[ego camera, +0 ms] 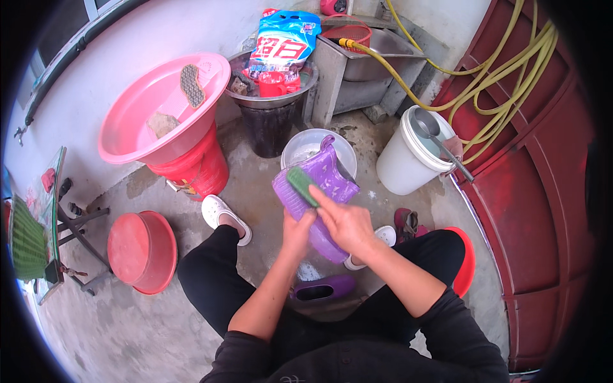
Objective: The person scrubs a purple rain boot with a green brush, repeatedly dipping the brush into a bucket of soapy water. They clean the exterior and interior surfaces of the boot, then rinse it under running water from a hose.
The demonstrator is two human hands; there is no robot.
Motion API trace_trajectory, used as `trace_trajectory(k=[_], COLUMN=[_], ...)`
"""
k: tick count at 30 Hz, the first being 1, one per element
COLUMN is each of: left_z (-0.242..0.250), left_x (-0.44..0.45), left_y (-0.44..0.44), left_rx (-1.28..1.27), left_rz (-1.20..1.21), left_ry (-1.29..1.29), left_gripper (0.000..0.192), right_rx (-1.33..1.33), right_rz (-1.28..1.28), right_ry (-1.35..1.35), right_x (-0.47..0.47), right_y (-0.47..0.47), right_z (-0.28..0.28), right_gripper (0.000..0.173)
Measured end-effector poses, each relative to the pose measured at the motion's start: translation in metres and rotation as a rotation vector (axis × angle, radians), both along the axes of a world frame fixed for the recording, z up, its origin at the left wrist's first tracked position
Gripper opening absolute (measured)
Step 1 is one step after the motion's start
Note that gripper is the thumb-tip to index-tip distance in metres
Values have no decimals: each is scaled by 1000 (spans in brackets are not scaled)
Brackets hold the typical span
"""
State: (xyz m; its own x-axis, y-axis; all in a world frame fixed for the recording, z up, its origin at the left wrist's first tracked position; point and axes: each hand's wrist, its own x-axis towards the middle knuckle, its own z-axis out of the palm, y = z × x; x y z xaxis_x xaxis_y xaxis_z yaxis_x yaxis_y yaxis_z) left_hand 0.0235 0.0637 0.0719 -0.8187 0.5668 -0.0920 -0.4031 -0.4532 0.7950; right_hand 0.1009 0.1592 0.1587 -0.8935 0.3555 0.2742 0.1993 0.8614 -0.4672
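Observation:
My left hand (297, 230) grips a purple rubber boot (334, 171) that bears a pale print and lies tilted in front of me. My right hand (348, 226) holds a green scrubbing brush (301, 185) by its back, with the forefinger stretched along it. The brush lies against the boot's ridged purple surface; its bristles are hidden. Partly behind the boot's upper end, a white basin (346, 142) stands on the floor. Between my legs is a second purple boot or shoe (342, 285) with its dark opening showing.
At left, a pink basin (125, 125) with a stone and an insole sits on a red bucket (210, 165). A detergent bag (286, 45) stands in a metal basin. A white bucket (400, 165) carries a ladle (448, 151). A yellow hose (397, 79) hangs by the sink (383, 43).

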Motion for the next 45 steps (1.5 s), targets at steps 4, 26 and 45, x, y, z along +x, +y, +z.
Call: trace_trajectory(k=[4,26,45], left_z=[-1,-2,-14], left_x=[3,-4,8], left_y=[1,-5,2], left_rx=[-284,-636,-267], left_rz=[66,72,35], left_ry=[235,549,3], left_gripper=[58,58,60], right_rx=[-86,-83,-52], right_rz=[-176,-2,-189], right_ry=[-83,-140,-170], right_x=[-16,3,-7], right_y=[18,15,20], right_z=[22,41,-7], right_gripper=[42,43,43])
